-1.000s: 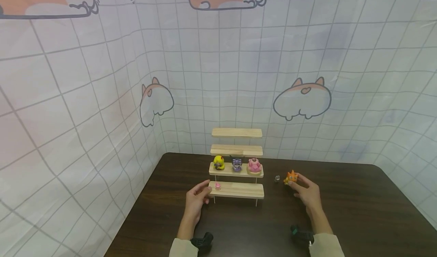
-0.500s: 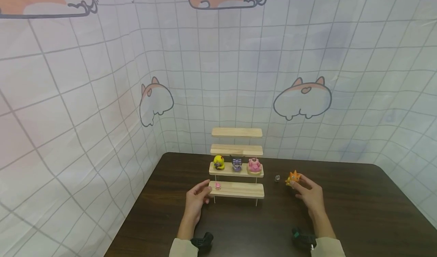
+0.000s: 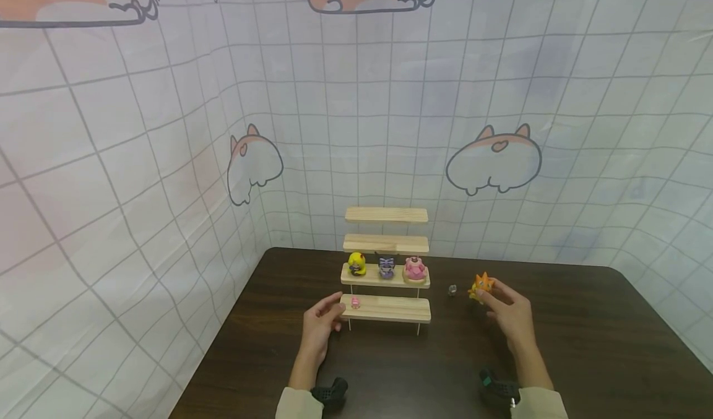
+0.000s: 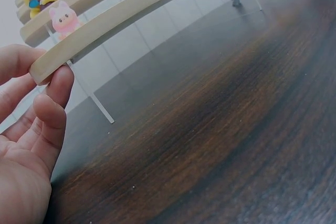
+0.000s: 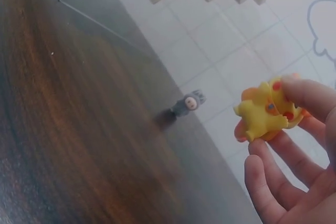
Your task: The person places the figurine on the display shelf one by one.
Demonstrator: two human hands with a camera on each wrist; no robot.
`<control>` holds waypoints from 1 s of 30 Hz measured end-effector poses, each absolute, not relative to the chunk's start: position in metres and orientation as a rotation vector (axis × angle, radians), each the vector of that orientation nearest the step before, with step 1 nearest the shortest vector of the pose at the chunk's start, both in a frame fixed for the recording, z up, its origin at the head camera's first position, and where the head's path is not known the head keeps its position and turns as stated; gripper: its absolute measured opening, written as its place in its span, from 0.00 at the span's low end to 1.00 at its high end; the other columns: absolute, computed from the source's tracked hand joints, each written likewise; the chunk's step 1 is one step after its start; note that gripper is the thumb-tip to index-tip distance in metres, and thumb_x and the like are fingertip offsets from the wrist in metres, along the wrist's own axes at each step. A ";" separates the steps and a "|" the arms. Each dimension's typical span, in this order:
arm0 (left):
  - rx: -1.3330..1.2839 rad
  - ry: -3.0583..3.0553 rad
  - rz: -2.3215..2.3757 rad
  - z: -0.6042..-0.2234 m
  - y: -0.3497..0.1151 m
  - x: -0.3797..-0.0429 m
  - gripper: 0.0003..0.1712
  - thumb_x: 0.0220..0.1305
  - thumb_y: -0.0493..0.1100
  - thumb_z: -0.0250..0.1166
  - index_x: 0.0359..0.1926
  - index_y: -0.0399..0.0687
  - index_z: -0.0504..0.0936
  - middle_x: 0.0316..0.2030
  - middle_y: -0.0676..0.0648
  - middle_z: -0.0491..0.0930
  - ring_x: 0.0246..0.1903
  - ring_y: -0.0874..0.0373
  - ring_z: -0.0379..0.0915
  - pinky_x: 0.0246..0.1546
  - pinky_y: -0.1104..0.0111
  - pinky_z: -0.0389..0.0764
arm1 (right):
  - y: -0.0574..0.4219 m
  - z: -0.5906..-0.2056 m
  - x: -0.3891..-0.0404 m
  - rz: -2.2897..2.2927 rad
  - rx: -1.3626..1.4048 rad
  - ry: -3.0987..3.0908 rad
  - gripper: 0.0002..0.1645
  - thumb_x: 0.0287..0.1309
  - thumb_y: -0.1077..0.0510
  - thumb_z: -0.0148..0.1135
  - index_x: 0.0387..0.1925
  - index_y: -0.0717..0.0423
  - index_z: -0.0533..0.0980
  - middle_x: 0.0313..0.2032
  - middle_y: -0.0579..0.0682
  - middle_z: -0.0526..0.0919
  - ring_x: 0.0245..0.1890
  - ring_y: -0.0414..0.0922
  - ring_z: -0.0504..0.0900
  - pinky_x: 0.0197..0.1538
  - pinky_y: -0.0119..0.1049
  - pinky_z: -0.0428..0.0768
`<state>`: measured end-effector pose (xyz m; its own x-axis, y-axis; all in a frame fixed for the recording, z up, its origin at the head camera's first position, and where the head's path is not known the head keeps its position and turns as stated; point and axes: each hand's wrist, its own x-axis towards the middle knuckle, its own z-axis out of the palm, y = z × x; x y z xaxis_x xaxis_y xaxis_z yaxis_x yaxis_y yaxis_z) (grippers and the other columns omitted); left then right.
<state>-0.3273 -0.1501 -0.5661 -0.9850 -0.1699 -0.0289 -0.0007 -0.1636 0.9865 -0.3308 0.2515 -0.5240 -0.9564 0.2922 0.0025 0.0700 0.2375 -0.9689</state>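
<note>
My right hand (image 3: pixel 514 320) pinches an orange and yellow figurine (image 3: pixel 481 286) above the table, right of the shelf. In the right wrist view the figurine (image 5: pixel 262 111) shows its yellow body, with fingers on both sides. My left hand (image 3: pixel 319 329) grips the left end of the lowest board of a tiered wooden display shelf (image 3: pixel 390 308). The left wrist view shows fingers above and below that board (image 4: pixel 105 30). A small pink figurine (image 3: pixel 355 303) sits at this board's left. A tiny grey figurine (image 3: pixel 452 290) stands on the table between shelf and right hand.
On the second board stand a yellow-haired figurine (image 3: pixel 357 264), a purple and black figurine (image 3: pixel 387 267) and a pink figurine (image 3: pixel 414 270). Two bare boards rise behind them. The dark wooden table (image 3: pixel 412 375) meets a gridded cloth backdrop (image 3: pixel 367 128) at the back and left.
My right hand has moved slightly right with the orange and yellow figurine, which has turned a little. The left hand keeps its place on the shelf.
</note>
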 end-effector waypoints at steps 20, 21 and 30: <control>0.191 -1.954 -2.307 -0.567 -0.149 -0.327 0.21 0.67 0.39 0.69 0.60 0.39 0.83 0.37 0.51 0.85 0.27 0.63 0.77 0.25 0.74 0.76 | 0.237 -0.497 -0.321 1.762 -0.177 -2.385 0.44 0.62 0.39 0.70 0.72 0.55 0.70 0.64 0.62 0.75 0.40 0.27 0.79 0.43 0.28 0.84; 0.194 -1.957 -2.305 -0.567 -0.149 -0.327 0.21 0.67 0.39 0.69 0.60 0.40 0.83 0.38 0.51 0.86 0.28 0.63 0.77 0.25 0.74 0.76 | 0.237 -0.496 -0.320 1.759 -0.167 -2.392 0.44 0.62 0.39 0.70 0.72 0.55 0.70 0.64 0.62 0.75 0.40 0.27 0.79 0.44 0.29 0.84; 0.196 -1.971 -2.300 -0.565 -0.149 -0.326 0.22 0.68 0.40 0.68 0.61 0.41 0.82 0.39 0.51 0.86 0.29 0.63 0.79 0.25 0.74 0.75 | 0.226 -0.487 -0.319 1.738 -0.067 -2.432 0.45 0.61 0.39 0.71 0.72 0.57 0.69 0.64 0.63 0.76 0.43 0.32 0.80 0.46 0.33 0.85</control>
